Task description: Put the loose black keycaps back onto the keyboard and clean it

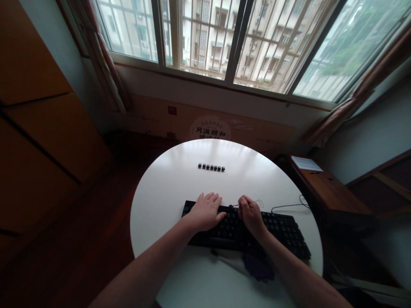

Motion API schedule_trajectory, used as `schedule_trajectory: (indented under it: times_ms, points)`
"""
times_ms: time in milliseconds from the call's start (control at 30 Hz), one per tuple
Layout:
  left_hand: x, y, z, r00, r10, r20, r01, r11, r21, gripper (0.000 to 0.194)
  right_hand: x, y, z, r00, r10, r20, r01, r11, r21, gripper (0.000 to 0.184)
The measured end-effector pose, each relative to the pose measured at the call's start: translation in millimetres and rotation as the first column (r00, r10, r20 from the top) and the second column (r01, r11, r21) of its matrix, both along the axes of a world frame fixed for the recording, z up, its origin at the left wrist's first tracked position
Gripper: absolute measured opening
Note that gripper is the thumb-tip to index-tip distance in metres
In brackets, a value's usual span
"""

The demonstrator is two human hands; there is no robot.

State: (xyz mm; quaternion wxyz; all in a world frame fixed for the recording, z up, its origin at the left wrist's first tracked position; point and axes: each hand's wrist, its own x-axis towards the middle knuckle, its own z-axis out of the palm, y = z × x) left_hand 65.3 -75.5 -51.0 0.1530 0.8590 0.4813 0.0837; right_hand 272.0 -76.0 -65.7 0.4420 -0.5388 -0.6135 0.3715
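Observation:
A black keyboard [221,233] lies across the near half of the round white table [154,214]. My left hand [207,211] rests on its left part, palm down with fingers stretched. Over the keyboard's back edge, right of the middle, my right hand [250,212] is closed in a fist. A small dark piece [231,206] shows just left of that fist; whether it belongs to something held, I cannot tell. Farther back, several black keycaps [211,167] stand in a neat row. A dark purple cloth [258,267] lies in front of the keyboard, partly under my right forearm.
The keyboard's black cable [290,205] runs off the table's right side. Faint thin lines [258,203] show beside my right hand. A wooden desk [330,188] with a paper [306,164] stands to the right. Behind the table are a cardboard panel [154,113] and barred windows.

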Motion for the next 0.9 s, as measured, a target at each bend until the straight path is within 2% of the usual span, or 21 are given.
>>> schedule_trajectory:
  times_ms: [100,200,300,367,433,533,567,633,733,833,900]
  points:
    - [1,0,2.5,1.0,-0.007,0.022,0.007,1.0,-0.002,0.053,1,1,4.4,0.972,-0.075,-0.223,0.066,0.997,-0.047,0.04]
    - [2,1,10.9,0.991,-0.032,0.131,0.027,0.999,0.04,0.043,1,-2,7.6,0.963,0.076,-0.258,-0.079,0.997,0.0,0.041]
    - [3,0,22.1,0.958,-0.07,0.28,0.051,0.996,0.074,0.033,0,-9,12.5,0.941,0.272,-0.2,-0.261,0.962,0.079,0.043]
    - [2,0,26.7,0.934,-0.067,0.35,0.049,0.997,0.059,0.029,0,-13,20.4,0.921,0.371,-0.116,-0.355,0.924,0.142,0.047]
    - [1,1,27.5,0.921,-0.045,0.388,0.029,0.998,0.047,0.025,2,-17,32.9,0.913,0.404,0.059,-0.407,0.889,0.208,0.051]
    - [1,2,24.6,0.914,-0.029,0.405,0.011,0.999,0.047,0.022,1,-21,54.7,0.872,0.26,0.414,-0.406,0.857,0.318,0.046]
    - [1,2,23.7,0.909,-0.026,0.415,0.008,0.999,0.045,0.021,0,-23,60.6,0.847,0.202,0.492,-0.405,0.845,0.35,0.041]
    - [1,2,23.0,0.893,-0.03,0.449,0.013,0.999,0.041,0.021,-3,-26,68.2,0.827,0.151,0.542,-0.408,0.824,0.393,0.032]
    - [0,1,24.4,0.86,-0.056,0.507,0.04,0.998,0.042,0.021,-6,-27,69.5,0.89,0.17,0.423,-0.368,0.816,0.446,0.03]
    - [-5,2,25.9,0.841,-0.021,0.54,0.013,1.0,0.018,0.021,-2,-24,67.6,0.981,0.105,0.165,-0.176,0.841,0.512,0.032]
    - [-9,4,25.7,0.829,0.021,0.559,-0.008,1.0,-0.025,0.023,3,-21,68.9,0.997,0.046,0.063,-0.073,0.849,0.523,0.032]
